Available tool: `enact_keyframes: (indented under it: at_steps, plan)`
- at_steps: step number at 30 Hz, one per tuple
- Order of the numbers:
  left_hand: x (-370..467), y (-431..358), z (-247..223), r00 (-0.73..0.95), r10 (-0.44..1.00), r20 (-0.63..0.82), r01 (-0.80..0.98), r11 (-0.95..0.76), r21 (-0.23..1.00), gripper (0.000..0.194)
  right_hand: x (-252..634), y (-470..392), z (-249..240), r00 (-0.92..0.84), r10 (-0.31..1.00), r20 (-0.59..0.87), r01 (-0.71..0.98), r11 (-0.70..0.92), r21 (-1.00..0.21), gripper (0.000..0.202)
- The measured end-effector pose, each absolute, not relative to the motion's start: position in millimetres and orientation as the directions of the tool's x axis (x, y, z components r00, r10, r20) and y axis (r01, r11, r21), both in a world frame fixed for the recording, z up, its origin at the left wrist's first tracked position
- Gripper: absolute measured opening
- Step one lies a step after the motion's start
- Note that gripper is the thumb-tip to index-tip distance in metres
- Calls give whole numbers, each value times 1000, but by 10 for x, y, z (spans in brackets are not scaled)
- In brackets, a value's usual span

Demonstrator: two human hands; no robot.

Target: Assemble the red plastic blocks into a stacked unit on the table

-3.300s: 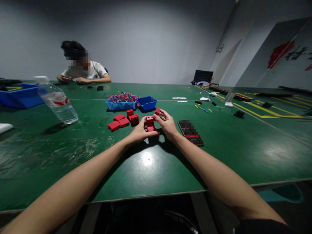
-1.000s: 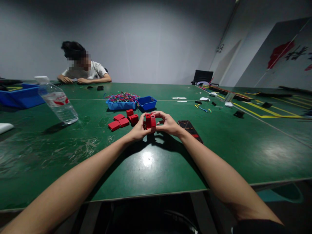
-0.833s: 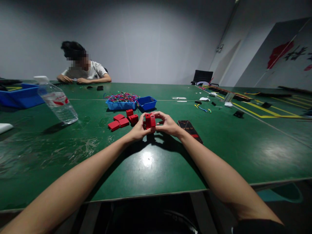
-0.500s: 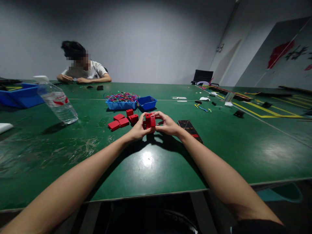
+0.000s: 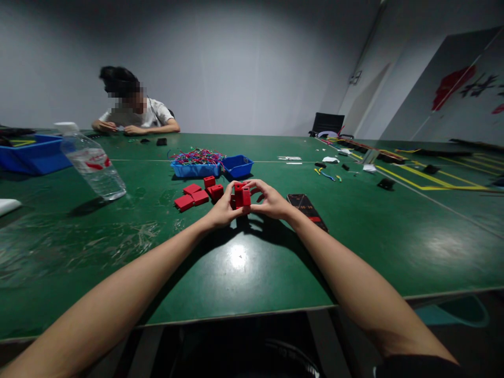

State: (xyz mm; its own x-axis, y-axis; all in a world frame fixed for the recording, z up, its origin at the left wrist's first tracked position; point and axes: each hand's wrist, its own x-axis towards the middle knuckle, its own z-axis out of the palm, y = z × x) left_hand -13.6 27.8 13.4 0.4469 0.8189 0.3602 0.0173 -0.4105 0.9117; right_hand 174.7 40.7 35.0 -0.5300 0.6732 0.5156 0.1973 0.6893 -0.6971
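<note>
In the head view, my left hand point(image 5: 222, 211) and my right hand point(image 5: 272, 201) meet just above the table, thumbs towards me and fingers curled. Between them are two red box-shaped pieces, pressed side by side or nearly so. My left fingers close on the left red block point(image 5: 238, 195), while my right thumb and fingertips grip the right red block point(image 5: 246, 197), which shows a small dark slot near its top. Just left of my left hand, several more red blocks point(image 5: 191, 189) lie in a loose group on the green table point(image 5: 244, 283).
Behind the blocks stand a blue tray heaped with coloured wires point(image 5: 197, 169) and a smaller blue bin point(image 5: 238, 167). A phone point(image 5: 307, 211) lies beside my right wrist. A tilted-looking water bottle point(image 5: 93, 165) is at left. Across the table sits a person point(image 5: 137, 115).
The right red block has turned or tilted slightly between my fingers. Both hands stay in nearly the same place, and the phone's display has changed.
</note>
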Motion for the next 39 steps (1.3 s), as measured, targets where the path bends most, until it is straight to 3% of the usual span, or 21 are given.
enact_keyframes:
  at_steps: [12,16,20,24,34,39]
  plan:
    - [-155,293,106,466,826,318,53,-385,922,85,1795,433,329,-573,704,419,194,613,-766,49]
    - [-153,296,106,467,821,330,30,-387,922,82,1737,345,328,-569,758,318,167,486,-858,73]
    - [-146,281,118,479,804,352,14,-408,913,80,1671,281,316,-509,812,284,37,350,-936,65]
    - [-153,277,111,479,793,377,38,-448,893,81,1641,269,308,-544,813,206,3,247,-969,72]
    - [-156,252,117,462,817,345,77,-424,902,81,1653,339,221,-534,803,264,12,320,-947,61]
    - [-165,276,90,466,814,348,81,-431,899,80,1638,330,217,-523,818,239,40,303,-952,66]
